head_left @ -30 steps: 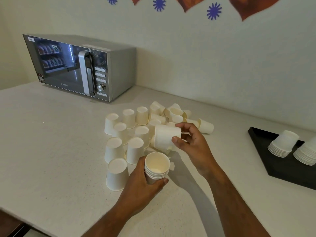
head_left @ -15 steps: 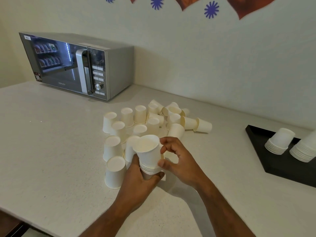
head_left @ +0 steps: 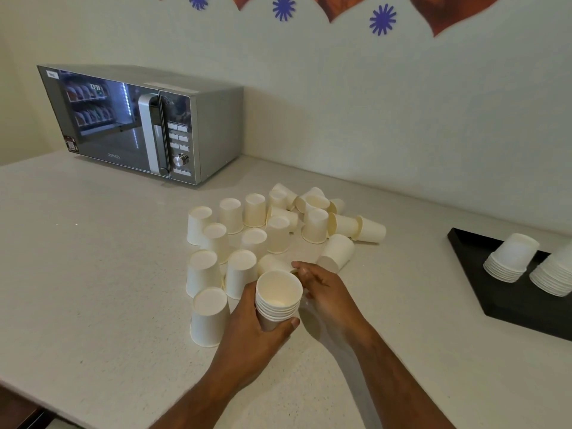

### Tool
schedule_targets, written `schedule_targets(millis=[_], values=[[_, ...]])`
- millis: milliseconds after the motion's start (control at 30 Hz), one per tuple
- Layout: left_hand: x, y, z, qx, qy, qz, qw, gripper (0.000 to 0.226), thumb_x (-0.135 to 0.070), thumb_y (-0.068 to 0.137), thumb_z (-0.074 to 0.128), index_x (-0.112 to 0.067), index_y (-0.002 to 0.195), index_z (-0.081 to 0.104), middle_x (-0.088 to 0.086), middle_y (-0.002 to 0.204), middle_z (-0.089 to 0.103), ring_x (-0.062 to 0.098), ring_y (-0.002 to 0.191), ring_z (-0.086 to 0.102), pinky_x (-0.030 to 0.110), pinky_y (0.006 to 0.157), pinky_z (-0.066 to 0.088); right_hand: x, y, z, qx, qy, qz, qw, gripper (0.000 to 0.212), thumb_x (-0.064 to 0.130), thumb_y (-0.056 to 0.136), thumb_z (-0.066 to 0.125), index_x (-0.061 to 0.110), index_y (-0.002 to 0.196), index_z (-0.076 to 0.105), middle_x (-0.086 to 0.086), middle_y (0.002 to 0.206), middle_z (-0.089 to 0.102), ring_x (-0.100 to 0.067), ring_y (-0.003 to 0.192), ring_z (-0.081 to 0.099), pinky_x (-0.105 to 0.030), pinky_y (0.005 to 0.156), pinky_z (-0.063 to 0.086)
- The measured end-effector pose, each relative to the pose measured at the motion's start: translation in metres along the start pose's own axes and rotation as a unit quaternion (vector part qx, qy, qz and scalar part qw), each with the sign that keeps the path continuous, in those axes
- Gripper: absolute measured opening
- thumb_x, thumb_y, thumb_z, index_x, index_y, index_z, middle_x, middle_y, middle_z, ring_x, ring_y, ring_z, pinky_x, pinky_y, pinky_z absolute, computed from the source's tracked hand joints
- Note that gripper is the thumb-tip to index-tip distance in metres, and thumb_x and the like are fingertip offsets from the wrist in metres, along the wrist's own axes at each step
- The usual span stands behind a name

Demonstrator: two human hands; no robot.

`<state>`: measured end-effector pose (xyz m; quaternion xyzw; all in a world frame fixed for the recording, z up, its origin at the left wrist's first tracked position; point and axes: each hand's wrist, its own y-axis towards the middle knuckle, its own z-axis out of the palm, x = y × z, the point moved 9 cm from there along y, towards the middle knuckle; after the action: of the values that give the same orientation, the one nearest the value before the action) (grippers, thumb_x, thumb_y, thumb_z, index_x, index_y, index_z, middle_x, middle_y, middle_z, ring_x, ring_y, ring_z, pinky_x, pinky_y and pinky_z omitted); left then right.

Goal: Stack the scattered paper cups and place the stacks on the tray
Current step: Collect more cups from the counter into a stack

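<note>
My left hand [head_left: 253, 335] is shut on a short stack of white paper cups [head_left: 278, 297], held mouth up just above the counter. Right beside the stack is my right hand [head_left: 328, 292], holding nothing, with its fingertips near the stack's rim and a cup lying behind it [head_left: 270, 264]. Several loose cups [head_left: 255, 210] are scattered on the counter beyond my hands, most upside down, some on their sides. At the right, a black tray [head_left: 507, 308] carries two upside-down stacks of cups [head_left: 510, 258] [head_left: 555, 274].
A silver microwave [head_left: 139, 125] stands at the back left against the wall. One upside-down cup [head_left: 210, 317] stands close to the left of my left hand. The counter's front edge [head_left: 62, 407] runs across the lower left.
My right hand brought a single cup from the pile and nested it into the stack in my left hand, then let go of it. The stack is one cup taller.
</note>
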<state>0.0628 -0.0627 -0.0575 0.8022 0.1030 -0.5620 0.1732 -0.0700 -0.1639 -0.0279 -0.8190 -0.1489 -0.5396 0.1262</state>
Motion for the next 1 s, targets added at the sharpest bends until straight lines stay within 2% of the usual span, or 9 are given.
schedule_targets(millis=[167,267,333,433,600,667,767,867,1000], values=[[0.0,-0.001,-0.001,0.0,-0.002,0.004,1.0,0.078,-0.072,0.063,0.078,-0.075,0.121,0.027,-0.049,0.125,0.045,-0.023,0.117,0.043,0.009,0.09,0.039,0.028,-0.005,-0.037,-0.148,0.044,-0.094,0.984,0.014,0.029,0.097,0.062,0.034,0.106,0.071,0.021,0.104,0.069,0.004,0.099,0.061,-0.027,0.091,0.052],[-0.001,0.0,-0.001,0.002,-0.001,0.009,1.0,0.077,-0.072,0.065,0.077,-0.076,0.121,0.025,-0.051,0.124,0.043,-0.024,0.118,0.041,0.006,0.088,0.036,0.054,-0.018,-0.055,-0.206,0.059,-0.174,0.961,0.017,0.019,0.095,0.064,0.035,0.1,0.068,0.022,0.105,0.066,0.002,0.104,0.059,-0.029,0.091,0.055],[-0.001,0.0,0.001,0.004,-0.008,0.008,1.0,0.077,-0.069,0.065,0.079,-0.074,0.122,0.028,-0.047,0.126,0.046,-0.02,0.119,0.044,0.009,0.092,0.04,0.078,-0.031,-0.057,-0.201,0.044,-0.251,0.946,0.019,0.018,0.096,0.064,0.035,0.102,0.064,0.023,0.106,0.064,-0.005,0.106,0.06,-0.025,0.087,0.055],[-0.001,-0.001,0.001,0.004,-0.017,0.012,1.0,0.074,-0.063,0.067,0.081,-0.069,0.123,0.033,-0.04,0.126,0.053,-0.014,0.117,0.051,0.017,0.094,0.047,0.103,-0.048,-0.045,-0.139,0.014,-0.337,0.931,0.023,0.018,0.092,0.063,0.031,0.11,0.059,0.021,0.107,0.064,-0.013,0.105,0.062,-0.016,0.086,0.049],[-0.003,0.0,0.004,0.01,-0.036,0.015,0.999,0.077,-0.054,0.07,0.084,-0.058,0.133,0.038,-0.03,0.131,0.058,0.0,0.12,0.058,0.036,0.1,0.054,0.106,-0.056,-0.01,-0.051,-0.135,-0.39,0.91,0.013,0.026,0.09,0.063,0.022,0.1,0.071,0.021,0.103,0.067,-0.01,0.102,0.061,-0.031,0.091,0.048],[-0.004,0.0,0.003,0.007,-0.031,0.02,0.999,0.075,-0.057,0.069,0.083,-0.06,0.13,0.038,-0.032,0.128,0.058,-0.005,0.117,0.058,0.031,0.097,0.054,0.1,-0.051,-0.01,-0.038,-0.089,-0.371,0.924,0.02,0.033,0.094,0.061,0.019,0.099,0.074,0.014,0.107,0.07,-0.014,0.106,0.063,-0.034,0.093,0.049],[-0.001,0.0,0.001,0.005,-0.029,0.024,0.999,0.071,-0.059,0.068,0.083,-0.063,0.125,0.039,-0.033,0.125,0.059,-0.008,0.115,0.057,0.024,0.093,0.052,0.079,-0.033,-0.038,-0.141,-0.018,-0.277,0.95,0.017,0.037,0.095,0.062,0.024,0.101,0.071,0.01,0.115,0.067,-0.013,0.111,0.061,-0.032,0.095,0.051],[0.003,0.0,0.002,0.016,-0.044,0.009,0.999,0.074,-0.057,0.068,0.083,-0.064,0.125,0.037,-0.034,0.127,0.057,-0.006,0.118,0.056,0.027,0.097,0.051,0.036,-0.019,-0.08,-0.294,-0.127,-0.13,0.938,0.02,0.033,0.092,0.069,0.027,0.11,0.068,0.008,0.126,0.06,-0.009,0.118,0.05,-0.042,0.104,0.044],[-0.001,0.0,0.002,0.014,-0.023,0.017,0.999,0.074,-0.065,0.067,0.08,-0.07,0.124,0.031,-0.041,0.128,0.051,-0.015,0.119,0.049,0.009,0.089,0.041,-0.013,-0.013,-0.114,-0.333,-0.265,0.029,0.904,0.052,0.041,0.093,0.064,0.02,0.14,0.052,-0.012,0.151,0.039,-0.029,0.14,0.031,-0.052,0.11,0.033]])
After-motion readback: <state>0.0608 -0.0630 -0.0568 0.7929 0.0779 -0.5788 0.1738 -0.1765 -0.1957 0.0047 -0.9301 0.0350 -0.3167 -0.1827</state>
